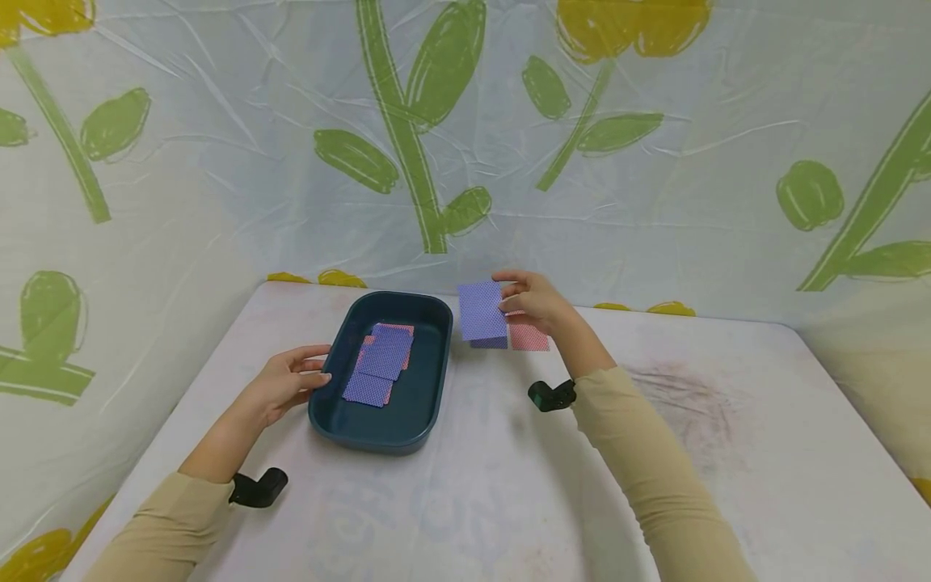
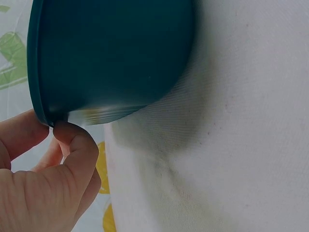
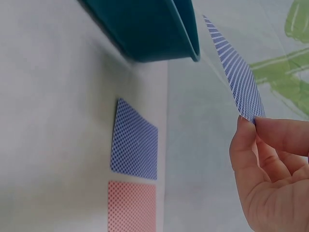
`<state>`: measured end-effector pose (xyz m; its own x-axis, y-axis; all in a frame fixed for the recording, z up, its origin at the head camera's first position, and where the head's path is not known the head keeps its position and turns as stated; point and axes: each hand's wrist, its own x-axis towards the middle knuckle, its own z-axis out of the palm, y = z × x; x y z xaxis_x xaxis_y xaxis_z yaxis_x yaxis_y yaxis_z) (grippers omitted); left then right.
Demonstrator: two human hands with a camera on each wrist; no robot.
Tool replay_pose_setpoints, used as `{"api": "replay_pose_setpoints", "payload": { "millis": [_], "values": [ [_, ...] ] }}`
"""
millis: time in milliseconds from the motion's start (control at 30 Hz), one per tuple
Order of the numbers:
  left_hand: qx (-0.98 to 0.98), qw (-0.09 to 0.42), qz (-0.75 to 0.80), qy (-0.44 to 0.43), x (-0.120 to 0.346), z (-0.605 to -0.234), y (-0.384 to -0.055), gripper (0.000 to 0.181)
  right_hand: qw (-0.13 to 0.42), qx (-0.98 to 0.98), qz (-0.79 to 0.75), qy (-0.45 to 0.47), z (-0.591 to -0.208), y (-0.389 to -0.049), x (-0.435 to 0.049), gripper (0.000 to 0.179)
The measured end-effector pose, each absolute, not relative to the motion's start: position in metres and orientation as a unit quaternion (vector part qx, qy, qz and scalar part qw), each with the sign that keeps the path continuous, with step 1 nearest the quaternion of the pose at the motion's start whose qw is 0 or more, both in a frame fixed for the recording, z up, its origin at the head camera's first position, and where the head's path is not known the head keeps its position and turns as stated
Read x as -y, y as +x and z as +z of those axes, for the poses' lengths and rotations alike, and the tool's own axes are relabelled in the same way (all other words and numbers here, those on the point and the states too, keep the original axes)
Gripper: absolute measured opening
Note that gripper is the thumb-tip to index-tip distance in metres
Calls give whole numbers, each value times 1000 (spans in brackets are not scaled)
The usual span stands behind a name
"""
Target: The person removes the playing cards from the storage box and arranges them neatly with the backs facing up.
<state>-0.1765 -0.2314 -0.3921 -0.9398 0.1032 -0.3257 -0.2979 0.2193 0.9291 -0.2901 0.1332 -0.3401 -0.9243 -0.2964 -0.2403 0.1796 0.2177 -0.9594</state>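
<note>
A dark teal tray with raised walls stands on the table, several blue and red patterned playing cards overlapping inside it. At its left rim, my left hand pinches the edge between thumb and finger; the left wrist view shows that hand gripping the rim. Raised just right of the tray, my right hand pinches a blue-backed playing card by its edge. Below this card, a blue card and a red card lie side by side on the table.
The table has a pale cloth with dark smudges on the right. Behind it hangs a sheet printed with green leaves and yellow flowers. Black wrist cameras sit on both forearms.
</note>
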Motion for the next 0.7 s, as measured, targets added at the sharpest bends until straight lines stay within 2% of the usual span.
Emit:
{"api": "replay_pose_setpoints", "payload": {
  "millis": [700],
  "values": [
    [-761,164,624,-60,233,-392,-177,60,182,-784,-594,16,-352,-294,-177,60]
  ]
}}
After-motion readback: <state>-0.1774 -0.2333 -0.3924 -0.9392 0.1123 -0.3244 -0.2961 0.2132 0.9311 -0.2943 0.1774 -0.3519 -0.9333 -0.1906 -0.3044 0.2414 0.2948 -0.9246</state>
